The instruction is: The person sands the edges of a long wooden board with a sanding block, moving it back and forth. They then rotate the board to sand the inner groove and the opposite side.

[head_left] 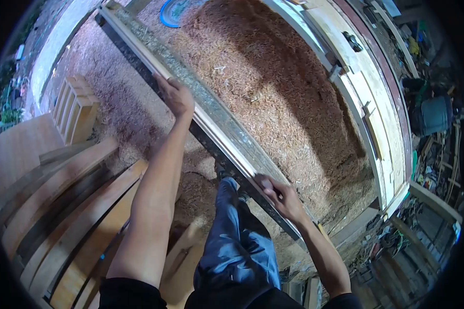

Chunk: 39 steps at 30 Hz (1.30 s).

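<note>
Wooden strip (224,140): the left hand (177,97) is taking up its upper-middle stretch, the right hand (282,197) its lower part.
Between the hands: the strip's upper face is lying uncovered, leaving a lane along it.
Shavings (294,131): they are spreading low beyond the grey plank (245,138), leaving open air above.
Right side: a pale-topped bench (365,87) is closing off the shavings.
Left side: stacked boards (80,203) and a slatted frame (77,110) are crowding passage.
Near side: the person's legs (237,250) are narrowing the gap.
</note>
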### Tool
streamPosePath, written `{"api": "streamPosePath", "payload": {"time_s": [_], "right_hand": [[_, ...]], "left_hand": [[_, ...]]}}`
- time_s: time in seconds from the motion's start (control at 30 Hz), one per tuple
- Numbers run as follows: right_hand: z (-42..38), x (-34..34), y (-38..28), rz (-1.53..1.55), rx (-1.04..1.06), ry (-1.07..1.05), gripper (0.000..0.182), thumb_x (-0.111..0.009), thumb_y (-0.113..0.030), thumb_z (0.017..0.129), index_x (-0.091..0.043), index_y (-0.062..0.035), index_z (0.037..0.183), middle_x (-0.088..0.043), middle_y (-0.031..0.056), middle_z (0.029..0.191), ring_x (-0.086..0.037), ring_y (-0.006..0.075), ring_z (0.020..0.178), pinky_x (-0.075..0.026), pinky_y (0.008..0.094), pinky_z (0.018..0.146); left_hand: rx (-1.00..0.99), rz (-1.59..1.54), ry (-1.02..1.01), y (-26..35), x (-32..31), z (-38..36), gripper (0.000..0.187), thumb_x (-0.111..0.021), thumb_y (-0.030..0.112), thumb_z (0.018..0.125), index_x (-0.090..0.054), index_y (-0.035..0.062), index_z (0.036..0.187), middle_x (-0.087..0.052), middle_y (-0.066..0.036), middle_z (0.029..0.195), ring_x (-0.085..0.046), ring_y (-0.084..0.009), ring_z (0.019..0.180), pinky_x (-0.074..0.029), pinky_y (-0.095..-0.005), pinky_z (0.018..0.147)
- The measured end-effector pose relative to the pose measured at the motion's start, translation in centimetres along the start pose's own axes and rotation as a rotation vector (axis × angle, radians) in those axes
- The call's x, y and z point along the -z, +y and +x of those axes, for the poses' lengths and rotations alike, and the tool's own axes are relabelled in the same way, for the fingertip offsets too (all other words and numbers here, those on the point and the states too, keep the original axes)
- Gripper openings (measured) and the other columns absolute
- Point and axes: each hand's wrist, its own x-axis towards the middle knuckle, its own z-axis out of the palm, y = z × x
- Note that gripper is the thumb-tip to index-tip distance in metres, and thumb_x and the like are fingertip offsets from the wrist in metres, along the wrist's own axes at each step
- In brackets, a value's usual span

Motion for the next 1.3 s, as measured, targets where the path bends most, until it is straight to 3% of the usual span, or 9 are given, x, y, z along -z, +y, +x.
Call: {"api": "streamPosePath", "payload": {"time_s": [0.23,0.27,0.33,0.5,0.7,0.8,0.83,1.23,1.3], "right_hand": [[7.6,-1.9,-5.7,0.062,0.054,0.037,0.042,-0.056,-0.033,0.096,-0.059,-0.0040,0.126,-0.068,0.0202,0.109,-0.065,0.0246,0.104,-0.048,0.0363,0.090],[10.1,-3.4,-4.4,0.006,0.183,0.101,0.041,-0.056,-0.029,0.095,-0.057,-0.0051,0.128,-0.065,0.0261,0.106,-0.065,0.0395,0.099,-0.050,0.0417,0.083],[11.2,-3.0,-7.1,-0.010,0.078,0.058,0.039,-0.056,-0.026,0.095,-0.057,-0.0038,0.127,-0.064,0.0273,0.108,-0.064,0.0403,0.101,-0.050,0.0423,0.084],[3.4,-1.9,-4.4,-0.020,0.224,-0.012,0.039,-0.058,-0.020,0.095,-0.056,0.0005,0.127,-0.065,0.0245,0.113,-0.065,0.0379,0.102,-0.050,0.0402,0.088],[1.0,-1.2,-0.4,0.300,-0.067,0.108,0.045,-0.056,-0.029,0.097,-0.054,0.0020,0.129,-0.066,0.0218,0.113,-0.064,0.0245,0.106,-0.047,0.0365,0.093],[2.1,-0.8,-2.5,-0.008,-0.144,0.072,0.042,-0.055,-0.027,0.097,-0.055,0.0027,0.127,-0.067,0.0226,0.109,-0.064,0.0257,0.107,-0.047,0.0374,0.092],[2.0,-0.9,-2.8,-0.040,-0.097,0.101,0.039,-0.056,-0.026,0.096,-0.057,-0.0006,0.126,-0.066,0.0254,0.109,-0.065,0.0366,0.104,-0.049,0.0405,0.089],[2.0,-1.0,-4.8,-0.118,-0.153,0.052,0.041,-0.057,-0.026,0.096,-0.055,0.0001,0.128,-0.065,0.0289,0.095,-0.067,0.0422,0.086,-0.052,0.0433,0.074],[2.4,-2.0,-3.8,-0.105,0.006,0.157,0.041,-0.057,-0.025,0.096,-0.055,-0.0005,0.129,-0.065,0.0289,0.095,-0.067,0.0422,0.087,-0.051,0.0441,0.073]], "left_hand": [[-0.013,0.019,0.024,-0.2,-0.2,0.0,0.054,-0.030,0.019,0.102,-0.018,-0.0078,0.147,-0.027,-0.031,0.149,-0.033,-0.0411,0.136,-0.029,-0.0424,0.114],[-0.015,0.019,0.021,0.0,-0.1,0.0,0.054,-0.029,0.019,0.102,-0.018,-0.0079,0.147,-0.027,-0.031,0.148,-0.033,-0.0413,0.136,-0.029,-0.0425,0.113],[-0.022,0.023,0.018,-0.2,-0.1,0.1,0.054,-0.029,0.020,0.102,-0.017,-0.0080,0.147,-0.028,-0.031,0.148,-0.033,-0.0416,0.136,-0.030,-0.0428,0.113],[0.033,-0.033,-0.003,0.3,0.2,-0.1,0.054,-0.031,0.019,0.101,-0.018,-0.0084,0.147,-0.028,-0.031,0.148,-0.034,-0.0413,0.136,-0.029,-0.0429,0.113],[-0.009,0.003,0.019,-0.7,-0.2,0.1,0.054,-0.031,0.018,0.101,-0.018,-0.0073,0.147,-0.028,-0.030,0.148,-0.034,-0.0409,0.135,-0.031,-0.0430,0.113],[0.011,0.010,0.003,0.1,-0.1,0.0,0.054,-0.031,0.017,0.101,-0.017,-0.0068,0.147,-0.028,-0.030,0.149,-0.034,-0.0407,0.136,-0.031,-0.0430,0.112],[0.022,0.017,-0.002,0.2,0.1,0.0,0.054,-0.031,0.017,0.101,-0.017,-0.0067,0.147,-0.027,-0.030,0.149,-0.034,-0.0407,0.136,-0.031,-0.0430,0.112],[0.018,-0.037,-0.014,0.1,0.1,0.0,0.056,-0.028,0.023,0.102,-0.014,-0.0071,0.148,-0.025,-0.032,0.149,-0.031,-0.0430,0.137,-0.026,-0.0428,0.114],[-0.018,-0.022,0.008,-0.2,-0.1,0.1,0.057,-0.028,0.024,0.102,-0.015,-0.0074,0.148,-0.025,-0.032,0.149,-0.030,-0.0428,0.137,-0.026,-0.0426,0.114]]}}
